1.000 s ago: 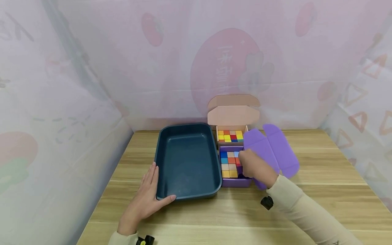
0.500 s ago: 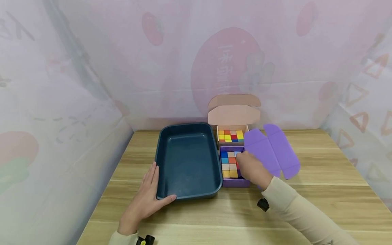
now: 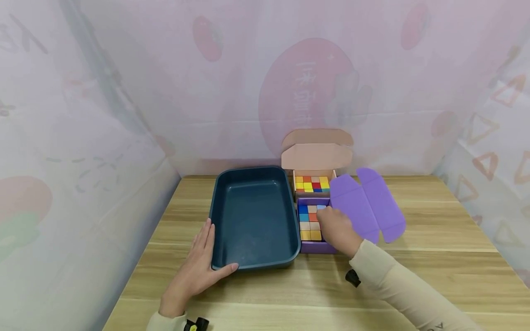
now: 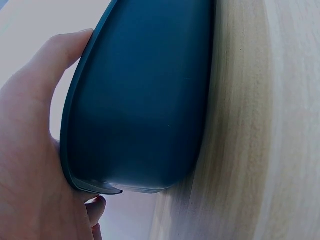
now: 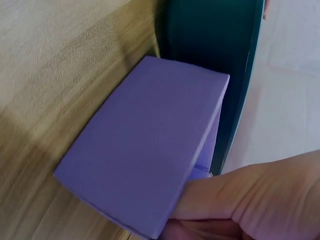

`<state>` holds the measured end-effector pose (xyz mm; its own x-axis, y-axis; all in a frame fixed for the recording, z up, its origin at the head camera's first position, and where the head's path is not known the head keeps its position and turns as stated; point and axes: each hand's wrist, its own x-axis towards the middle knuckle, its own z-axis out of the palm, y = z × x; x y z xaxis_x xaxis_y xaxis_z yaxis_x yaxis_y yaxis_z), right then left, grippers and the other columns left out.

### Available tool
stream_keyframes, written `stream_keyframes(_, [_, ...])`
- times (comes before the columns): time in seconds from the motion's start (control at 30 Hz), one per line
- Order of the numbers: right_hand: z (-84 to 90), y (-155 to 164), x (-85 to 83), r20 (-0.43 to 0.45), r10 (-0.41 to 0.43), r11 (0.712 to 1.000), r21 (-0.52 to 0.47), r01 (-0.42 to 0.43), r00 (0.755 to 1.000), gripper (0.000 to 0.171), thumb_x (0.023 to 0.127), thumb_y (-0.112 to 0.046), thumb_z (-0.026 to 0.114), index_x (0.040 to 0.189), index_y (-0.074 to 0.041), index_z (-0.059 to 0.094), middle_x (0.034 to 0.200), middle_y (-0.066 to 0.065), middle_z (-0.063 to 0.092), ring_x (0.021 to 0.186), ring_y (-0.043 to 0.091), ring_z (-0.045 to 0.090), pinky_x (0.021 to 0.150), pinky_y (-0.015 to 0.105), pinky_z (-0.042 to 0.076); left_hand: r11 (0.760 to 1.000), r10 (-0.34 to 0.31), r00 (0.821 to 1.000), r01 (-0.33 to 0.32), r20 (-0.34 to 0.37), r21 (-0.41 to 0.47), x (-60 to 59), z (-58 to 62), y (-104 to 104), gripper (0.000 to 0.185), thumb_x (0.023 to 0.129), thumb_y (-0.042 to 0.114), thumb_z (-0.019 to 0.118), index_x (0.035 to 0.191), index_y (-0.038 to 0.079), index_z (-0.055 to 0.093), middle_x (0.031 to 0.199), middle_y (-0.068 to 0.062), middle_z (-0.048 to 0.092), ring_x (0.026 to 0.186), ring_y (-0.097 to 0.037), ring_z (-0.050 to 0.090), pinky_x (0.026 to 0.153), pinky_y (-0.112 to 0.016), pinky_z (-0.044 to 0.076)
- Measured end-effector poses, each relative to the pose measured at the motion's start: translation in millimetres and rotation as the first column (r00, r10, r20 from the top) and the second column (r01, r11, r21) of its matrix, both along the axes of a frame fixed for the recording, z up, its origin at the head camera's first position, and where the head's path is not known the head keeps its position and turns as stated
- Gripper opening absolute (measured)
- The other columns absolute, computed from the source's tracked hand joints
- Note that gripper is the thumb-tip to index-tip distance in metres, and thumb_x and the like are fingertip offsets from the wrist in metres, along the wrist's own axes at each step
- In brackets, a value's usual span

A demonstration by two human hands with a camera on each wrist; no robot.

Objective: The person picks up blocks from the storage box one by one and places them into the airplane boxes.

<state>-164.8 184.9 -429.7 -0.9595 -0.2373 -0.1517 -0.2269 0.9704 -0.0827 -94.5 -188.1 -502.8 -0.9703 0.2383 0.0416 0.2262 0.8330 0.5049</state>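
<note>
Bare skin against dark plastic: the left hand [image 3: 194, 271] lies flat on the wooden table [image 3: 434, 276], fingers straight along the tub's left wall and thumb stretched across its near left corner, touching rather than gripping, which looks like a way of steadying it. That deep blue-green tub [image 3: 252, 216] sits near the middle of the table, nothing visible inside it. Over to the right hand [image 3: 337, 230], reaching into the purple box [image 3: 316, 247] that stands touching the tub's right wall; the fingertips dip among the coloured cubes [image 3: 309, 221] packed in neat rows, but the back of the hand hides them, so whether they pinch a cube I cannot tell. The wrist view only shows the box's purple side wall [image 5: 145, 145] hard against the tub. The box's purple lid [image 3: 368, 207] is folded out to the right, leaving the cubes open from above. Just behind, toward the table's far edge, a pink box [image 3: 315, 158] stands with its lid up, more cubes [image 3: 312, 184] showing inside.
</note>
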Motion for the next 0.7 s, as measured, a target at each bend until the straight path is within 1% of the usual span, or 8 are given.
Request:
stream_keyframes(0.2, [0.7, -3.5, -0.1, 0.024, -0.016, 1.000, 0.006, 0.016, 1.000, 0.007, 0.094, 0.005, 0.071, 0.095, -0.001, 0.071, 0.082, 0.012, 0.071, 0.059, 0.019, 0.058, 0.047, 0.030, 0.052, 1.000, 0.001, 1.000, -0.001, 0.001, -0.001, -0.3, 0.3, 1.2, 0.125, 0.087, 0.069, 0.073, 0.169, 0.003, 0.006, 0.180, -0.012, -0.005, 0.166, -0.040, 0.004, 0.130, -0.069, 0.013])
stream_keyframes(0.33, [1.3, -1.8, -1.6, 0.069, -0.024, 0.999, -0.036, 0.027, 0.997, 0.008, 0.094, 0.008, 0.070, 0.096, 0.000, 0.070, 0.080, 0.011, 0.068, 0.060, 0.019, 0.057, 0.048, 0.027, 0.049, 1.000, 0.001, 1.000, -0.001, -0.001, -0.001, -0.7, -0.2, 2.5, 0.124, 0.087, 0.068, 0.073, 0.170, 0.003, 0.006, 0.180, -0.012, -0.005, 0.166, -0.040, 0.004, 0.130, -0.070, 0.013])
stream_keyframes(0.37, [1.4, -0.7, -2.2, 0.091, -0.037, 0.998, -0.051, 0.041, 0.995, 0.009, 0.095, 0.008, 0.068, 0.097, 0.000, 0.069, 0.080, 0.011, 0.067, 0.061, 0.020, 0.057, 0.049, 0.027, 0.048, 1.000, 0.000, 1.000, 0.000, 0.000, -0.001, -0.5, -0.6, 2.9, 0.125, 0.087, 0.069, 0.073, 0.170, 0.003, 0.006, 0.180, -0.012, -0.005, 0.166, -0.040, 0.004, 0.130, -0.070, 0.013])
stream_keyframes(0.47, [1.1, 3.8, -1.9, 0.122, -0.051, 0.994, -0.092, 0.063, 0.991, 0.010, 0.097, 0.010, 0.064, 0.099, 0.000, 0.067, 0.082, 0.012, 0.066, 0.065, 0.020, 0.057, 0.052, 0.027, 0.049, 1.000, -0.001, 1.000, 0.001, -0.002, -0.004, 0.0, -1.2, 3.5, 0.126, 0.087, 0.071, 0.072, 0.170, 0.004, 0.006, 0.180, -0.012, -0.005, 0.166, -0.040, 0.004, 0.130, -0.070, 0.014])
stream_keyframes(0.53, [1.0, 7.1, -0.3, 0.107, -0.060, 0.991, -0.113, 0.072, 0.992, 0.009, 0.098, 0.009, 0.062, 0.100, 0.001, 0.067, 0.083, 0.013, 0.067, 0.066, 0.020, 0.058, 0.055, 0.028, 0.051, 1.000, -0.002, 1.000, 0.002, -0.003, -0.006, -0.2, -1.5, 3.7, 0.127, 0.087, 0.073, 0.071, 0.170, 0.004, 0.006, 0.180, -0.012, -0.005, 0.166, -0.040, 0.004, 0.129, -0.070, 0.014])
stream_keyframes(0.6, [2.5, 9.9, 2.1, 0.076, -0.068, 0.988, -0.131, 0.078, 0.995, 0.007, 0.097, 0.008, 0.064, 0.100, 0.002, 0.067, 0.084, 0.014, 0.069, 0.066, 0.020, 0.059, 0.055, 0.028, 0.053, 1.000, -0.003, 1.000, 0.003, -0.004, -0.004, -0.6, -1.4, 4.1, 0.127, 0.087, 0.073, 0.071, 0.170, 0.003, 0.006, 0.180, -0.012, -0.005, 0.166, -0.040, 0.004, 0.130, -0.070, 0.014])
stream_keyframes(0.67, [5.5, 11.8, 5.0, 0.037, -0.077, 0.985, -0.151, 0.082, 0.996, 0.004, 0.095, 0.004, 0.071, 0.097, 0.003, 0.068, 0.082, 0.013, 0.070, 0.064, 0.019, 0.060, 0.054, 0.027, 0.053, 1.000, -0.004, 1.000, 0.004, -0.006, -0.004, -0.9, -1.0, 4.4, 0.126, 0.087, 0.072, 0.072, 0.170, 0.004, 0.006, 0.180, -0.012, -0.005, 0.166, -0.040, 0.005, 0.130, -0.070, 0.014])
stream_keyframes(0.7, [7.7, 12.2, 6.9, 0.026, -0.088, 0.982, -0.168, 0.091, 0.996, 0.005, 0.094, 0.001, 0.074, 0.094, 0.003, 0.069, 0.079, 0.012, 0.069, 0.062, 0.019, 0.060, 0.053, 0.026, 0.052, 1.000, -0.007, 1.000, 0.007, -0.006, -0.003, -1.0, -0.8, 4.6, 0.126, 0.087, 0.071, 0.072, 0.170, 0.004, 0.006, 0.180, -0.012, -0.005, 0.166, -0.040, 0.005, 0.130, -0.070, 0.014])
